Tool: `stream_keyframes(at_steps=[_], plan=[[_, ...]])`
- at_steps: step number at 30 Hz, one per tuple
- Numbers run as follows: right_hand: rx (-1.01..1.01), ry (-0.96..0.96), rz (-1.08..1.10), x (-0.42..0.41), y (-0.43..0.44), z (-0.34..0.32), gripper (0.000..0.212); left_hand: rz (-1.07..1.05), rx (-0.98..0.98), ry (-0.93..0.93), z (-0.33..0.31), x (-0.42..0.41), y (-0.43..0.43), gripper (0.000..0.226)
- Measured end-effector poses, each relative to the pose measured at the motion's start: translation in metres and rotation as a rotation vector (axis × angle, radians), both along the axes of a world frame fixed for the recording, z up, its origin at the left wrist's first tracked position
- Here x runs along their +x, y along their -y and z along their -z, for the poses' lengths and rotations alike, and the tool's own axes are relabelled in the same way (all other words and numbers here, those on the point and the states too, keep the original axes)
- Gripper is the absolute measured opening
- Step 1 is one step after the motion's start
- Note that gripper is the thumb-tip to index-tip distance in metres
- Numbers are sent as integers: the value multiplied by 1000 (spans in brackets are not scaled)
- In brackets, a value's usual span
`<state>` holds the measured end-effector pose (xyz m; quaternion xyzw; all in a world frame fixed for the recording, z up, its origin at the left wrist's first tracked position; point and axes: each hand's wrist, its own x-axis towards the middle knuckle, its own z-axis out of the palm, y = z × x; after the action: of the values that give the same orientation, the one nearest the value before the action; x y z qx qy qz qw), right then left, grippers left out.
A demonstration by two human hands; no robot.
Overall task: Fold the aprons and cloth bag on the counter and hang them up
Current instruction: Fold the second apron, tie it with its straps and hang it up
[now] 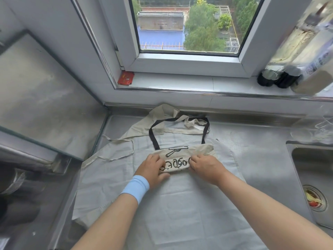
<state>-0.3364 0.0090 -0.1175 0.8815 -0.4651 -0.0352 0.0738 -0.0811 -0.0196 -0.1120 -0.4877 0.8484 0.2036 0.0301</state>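
Two hands pressed on a folded cloth bag (180, 157) that lay on top of a pale grey apron (189, 204) spread flat over the steel counter (261, 159). The left hand (153, 168), with a light blue wristband (136, 187) on its wrist, gripped the bag's left end, thumb below the near edge and fingers curled over the top. The right hand (205, 167) pinched the bag's right end with bent fingers, though how much cloth it had hold of was hard to tell from that angle. The bag was cream with black printed marks, folded into a narrow band, and its black strap (153, 134) looped away toward the wall. A second, cream apron (144, 127) lay crumpled behind it, its ties tangled across the strap. A sink (313, 177) sat at the right of the counter, with food scraps in its drain (314, 197). On the windowsill (180, 81) stood dark bottles (279, 78) at the right and a small red packet (125, 78) at the left corner.
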Motion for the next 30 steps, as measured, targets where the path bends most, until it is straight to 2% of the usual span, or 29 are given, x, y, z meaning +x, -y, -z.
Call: stream_keyframes(at_steps=[3, 9, 11, 13, 15, 18, 20, 23, 26, 28, 30], plan=[[61, 53, 179, -1, 2, 3, 18, -64, -20, -44, 0, 2, 1, 28], [212, 0, 408, 2, 15, -4, 43, -295, 26, 57, -7, -10, 14, 31], [200, -26, 398, 0, 21, -6, 38, -367, 53, 71, -10, -13, 20, 25], [76, 1, 395, -1, 23, -6, 29, -331, -97, 143, -11, -22, 24, 17], [-38, 18, 293, -1, 25, -2, 22, -229, -252, 202, -13, -37, 21, 16], [-115, 54, 157, 7, 24, -1, 19, 42, -447, 181, -6, -61, 13, 19], [-67, 122, 152, 11, 21, 0, 17, 83, -480, 147, -1, -67, 6, 21], [23, 198, 118, 8, 16, 7, 25, 63, -494, 57, 11, -63, 5, 18], [51, 252, 120, -2, 11, 10, 11, 68, -475, -34, 19, -53, 4, 12], [80, 295, 156, -8, 9, 11, 18, 64, -446, -98, 20, -43, 2, 9], [59, 265, 181, -15, 6, 12, 27, 59, -413, -117, 20, -33, -1, 19]])
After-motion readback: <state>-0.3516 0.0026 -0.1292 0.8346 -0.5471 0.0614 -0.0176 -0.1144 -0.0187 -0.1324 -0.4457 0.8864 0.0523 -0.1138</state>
